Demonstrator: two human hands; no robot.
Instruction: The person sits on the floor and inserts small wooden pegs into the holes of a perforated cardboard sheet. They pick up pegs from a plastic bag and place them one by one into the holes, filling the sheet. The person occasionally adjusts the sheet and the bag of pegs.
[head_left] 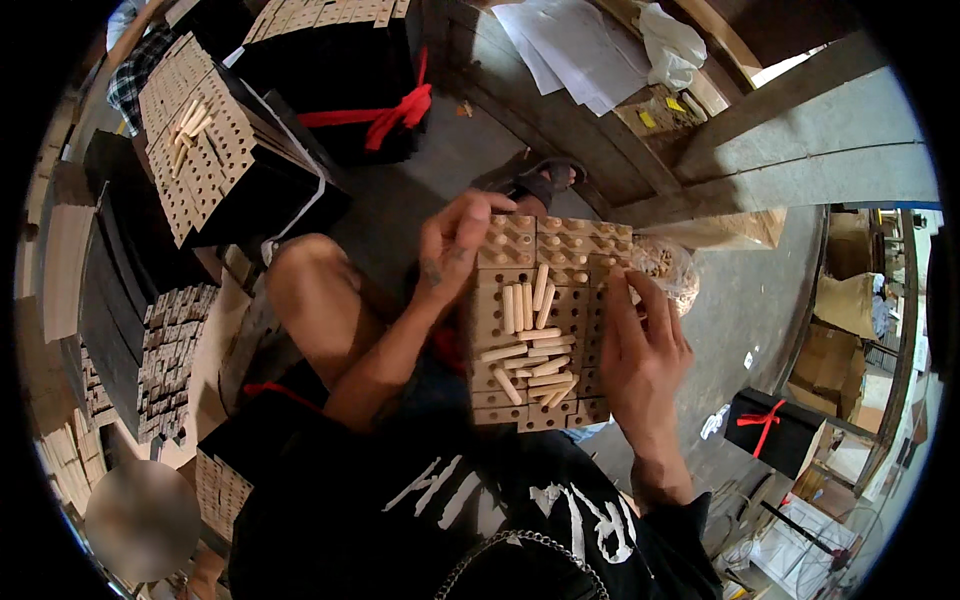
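Note:
A bundle of drilled wooden blocks (487,320) is in front of me, its holed face up. Short wooden dowels (553,248) stand in the holes along its far rows, while several loose dowels (548,366) lie across the middle and near part. At the far left corner, my left hand (455,240) is curled against the bundle and steadies it. My right hand (648,335) reaches over the right side, thumb and fingertips pinched at a dowel by the far right rows. The fingers partly hide that dowel.
A clear plastic bag (672,272) with small pieces is beyond my right hand. Stacked drilled blocks (215,150) with loose dowels on top stand at the far left, beside a black bundle tied with red ribbon (385,115). Another ribbon-tied black bundle (768,430) is on the right. Papers (570,50) lie at the far side.

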